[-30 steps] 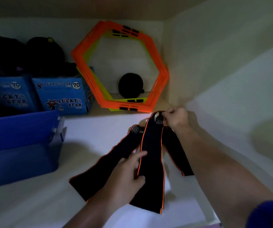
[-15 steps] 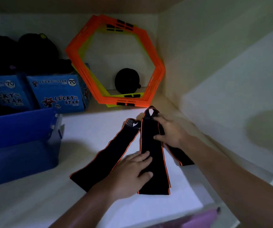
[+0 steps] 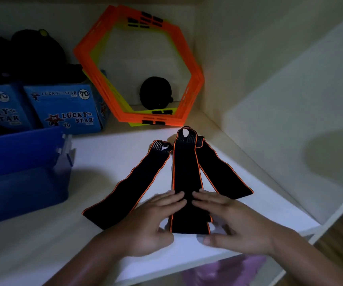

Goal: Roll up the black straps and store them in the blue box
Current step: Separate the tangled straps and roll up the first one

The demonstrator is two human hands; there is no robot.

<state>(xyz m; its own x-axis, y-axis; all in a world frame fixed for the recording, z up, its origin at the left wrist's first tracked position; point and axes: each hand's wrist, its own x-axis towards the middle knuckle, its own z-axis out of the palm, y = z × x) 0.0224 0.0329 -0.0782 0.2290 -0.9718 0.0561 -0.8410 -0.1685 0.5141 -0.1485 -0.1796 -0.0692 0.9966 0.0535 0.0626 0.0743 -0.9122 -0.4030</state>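
Black middle strap (image 3: 187, 178) flat on shelf (image 3: 114, 162), long axis running away, loop end far. Left hand (image 3: 145, 221) and right hand (image 3: 236, 223), fingers straight, press its near end.

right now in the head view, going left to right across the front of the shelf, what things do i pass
blue box → left strap → middle strap → right strap

There were three straps (image 3: 187, 172), two hands (image 3: 145, 223), one blue box (image 3: 21, 139), two cartons (image 3: 67, 108), one black roll (image 3: 155, 92); stacked hexagons (image 3: 195, 79) uncountable.
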